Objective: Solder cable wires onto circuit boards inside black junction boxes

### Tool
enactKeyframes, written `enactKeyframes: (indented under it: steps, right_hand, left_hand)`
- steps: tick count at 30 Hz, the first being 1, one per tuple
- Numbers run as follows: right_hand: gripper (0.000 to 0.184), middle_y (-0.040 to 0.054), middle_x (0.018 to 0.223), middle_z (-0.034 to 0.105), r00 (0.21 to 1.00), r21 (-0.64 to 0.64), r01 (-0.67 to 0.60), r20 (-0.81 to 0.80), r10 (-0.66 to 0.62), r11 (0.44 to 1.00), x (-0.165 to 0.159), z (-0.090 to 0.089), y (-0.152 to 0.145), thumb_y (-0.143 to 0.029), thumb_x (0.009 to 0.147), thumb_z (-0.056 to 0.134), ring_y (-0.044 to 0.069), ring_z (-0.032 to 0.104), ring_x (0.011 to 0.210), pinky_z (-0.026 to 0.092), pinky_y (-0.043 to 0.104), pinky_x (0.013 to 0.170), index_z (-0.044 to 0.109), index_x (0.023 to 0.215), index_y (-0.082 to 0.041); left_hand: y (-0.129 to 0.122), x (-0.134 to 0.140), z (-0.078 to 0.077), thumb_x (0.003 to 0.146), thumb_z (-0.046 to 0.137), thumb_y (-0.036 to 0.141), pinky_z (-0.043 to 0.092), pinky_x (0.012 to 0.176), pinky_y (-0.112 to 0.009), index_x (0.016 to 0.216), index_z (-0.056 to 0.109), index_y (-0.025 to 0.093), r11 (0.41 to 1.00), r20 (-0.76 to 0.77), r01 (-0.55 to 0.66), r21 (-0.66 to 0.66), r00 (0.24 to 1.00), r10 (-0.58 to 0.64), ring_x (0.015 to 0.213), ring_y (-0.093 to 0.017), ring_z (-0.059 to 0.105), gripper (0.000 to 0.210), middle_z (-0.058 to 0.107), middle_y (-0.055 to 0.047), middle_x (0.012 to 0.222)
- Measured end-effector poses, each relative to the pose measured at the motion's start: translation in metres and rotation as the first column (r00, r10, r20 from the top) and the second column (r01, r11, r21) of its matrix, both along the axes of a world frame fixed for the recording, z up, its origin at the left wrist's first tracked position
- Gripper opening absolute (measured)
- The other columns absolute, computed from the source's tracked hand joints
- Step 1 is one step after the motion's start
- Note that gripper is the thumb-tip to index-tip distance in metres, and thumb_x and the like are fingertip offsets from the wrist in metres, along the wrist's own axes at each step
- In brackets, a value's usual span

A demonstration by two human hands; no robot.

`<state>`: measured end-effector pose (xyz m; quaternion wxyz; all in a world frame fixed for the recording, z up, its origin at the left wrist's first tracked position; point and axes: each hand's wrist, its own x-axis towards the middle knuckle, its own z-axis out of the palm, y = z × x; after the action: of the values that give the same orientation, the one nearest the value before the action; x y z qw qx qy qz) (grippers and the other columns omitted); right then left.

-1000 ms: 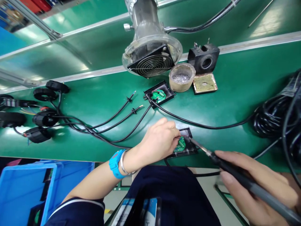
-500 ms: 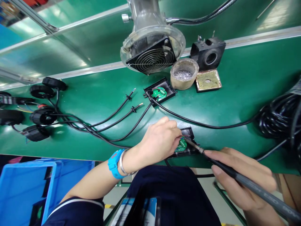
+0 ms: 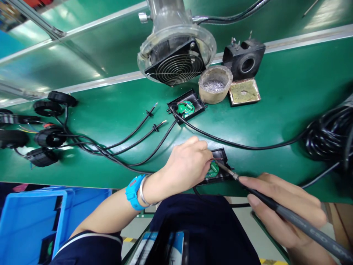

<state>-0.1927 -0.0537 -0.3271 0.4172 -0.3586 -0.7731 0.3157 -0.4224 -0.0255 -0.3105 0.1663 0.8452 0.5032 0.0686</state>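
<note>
My right hand [image 3: 286, 209] grips a soldering iron [image 3: 264, 197] like a pen. Its metal tip reaches the green circuit board [image 3: 213, 170] inside a black housing [image 3: 222, 154]. Over that housing's left part, my left hand [image 3: 190, 162] is closed in a pinch on a thin reddish wire [image 3: 216, 159] beside the iron's tip. The fingertips are partly hidden by the hand itself, and so is the board's left side. Farther back lies a second black housing [image 3: 197, 96] with its own green board [image 3: 186, 109] and black cables running from it.
Behind stand a fume extractor fan [image 3: 179, 68], a round pot of solder scraps [image 3: 215, 86], a sponge tray [image 3: 245, 92] and a black iron holder [image 3: 244, 60]. Black cables with round caps [image 3: 51, 136] lie left, a cable coil [image 3: 325, 136] right, a blue crate [image 3: 33, 195] below left.
The view has shifted slightly. Both hands keep nearly the same place, with the iron's tip still at the board and its handle turned a little.
</note>
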Motion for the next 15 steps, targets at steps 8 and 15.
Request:
enactKeyframes:
  steps: [8, 15]
  right_hand:
    - [0.035, 0.005, 0.078, 0.063, 0.997, 0.201, 0.015, 0.077, -0.031, 0.98, -0.005, -0.01, -0.014, -0.002, 0.075, 0.058, 0.014, 0.058, 0.067, 0.052, 0.03, 0.061, 0.066, 0.107, -0.013]
    - [0.036, 0.0036, 0.079, 0.062, 0.995, 0.164, 0.087, 0.032, -0.094, 0.983, 0.009, 0.002, -0.017, -0.002, 0.076, 0.057, 0.015, 0.059, 0.07, 0.052, 0.03, 0.06, 0.067, 0.107, -0.016]
  left_hand:
    - [-0.001, 0.002, 0.0, 0.089, 0.052, 0.021, 0.032, 0.059, -0.029, 0.075, 0.065, 0.018, 0.999, -0.018, -0.002, 0.034, 1.0, 0.002, 0.075, -0.017, 0.042, 0.019, 0.054, -0.002, 0.075]
    - [-0.002, 0.001, 0.0, 0.088, 0.053, 0.022, 0.03, 0.057, -0.029, 0.076, 0.065, 0.018, 0.999, -0.031, -0.005, 0.032, 1.0, 0.006, 0.075, -0.017, 0.041, 0.018, 0.053, -0.002, 0.075]
